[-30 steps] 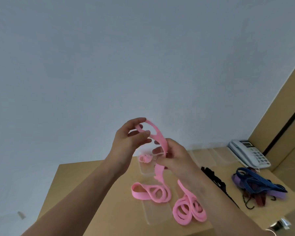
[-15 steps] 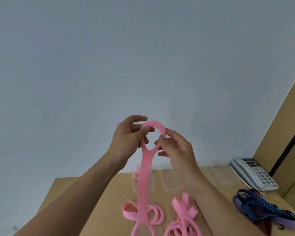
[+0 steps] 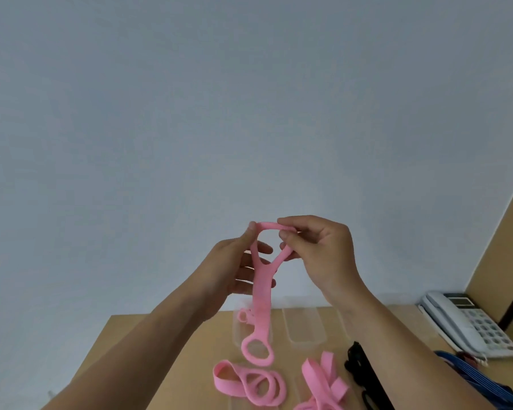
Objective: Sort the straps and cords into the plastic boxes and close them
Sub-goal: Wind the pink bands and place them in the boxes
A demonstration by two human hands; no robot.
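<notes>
We held a pink strap up above the table. Our left hand pinched the left side of its top loop, and our right hand gripped the right side, spreading the loop. The strap hung down, its bottom loop in front of a clear box. More pink straps lay below on the table, then a black strap, blue cords and a phone at far right.

Pink straps, black cord, seemingly blue cords, tan table.
</notes>
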